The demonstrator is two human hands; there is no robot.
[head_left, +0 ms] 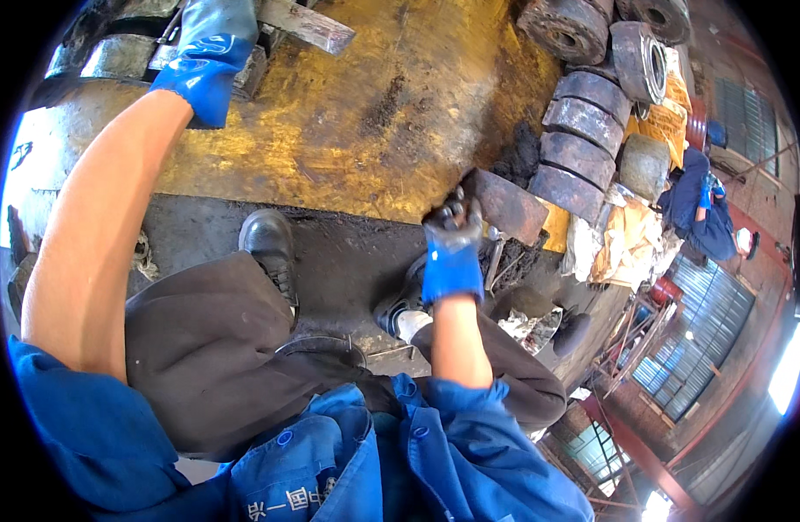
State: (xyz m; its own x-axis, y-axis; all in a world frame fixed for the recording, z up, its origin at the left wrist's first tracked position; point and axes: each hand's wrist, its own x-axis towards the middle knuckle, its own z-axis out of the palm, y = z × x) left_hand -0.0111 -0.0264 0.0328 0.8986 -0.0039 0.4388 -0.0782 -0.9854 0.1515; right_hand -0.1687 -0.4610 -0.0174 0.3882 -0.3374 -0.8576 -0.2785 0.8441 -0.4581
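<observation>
My right hand [453,235], in a blue glove with blackened fingers, is at the near edge of the yellow, grimy worktop [330,130]. Its fingers curl against the left end of a rusty metal cylinder [510,207], which lies tilted at that edge. My left arm reaches far to the upper left. The left hand [215,56], also blue-gloved, is beside a flat wooden piece [309,24] and some grey metal blocks [119,57]. Its fingers run out at the top of the picture, so their grip is hidden.
Several dark metal rollers [583,122] are stacked at the right, by crumpled paper sacks [626,239]. Black grease-like clumps [520,157] lie beside them. My shoes [268,244] are below the worktop's edge. Another person in dark blue [700,209] is farther right.
</observation>
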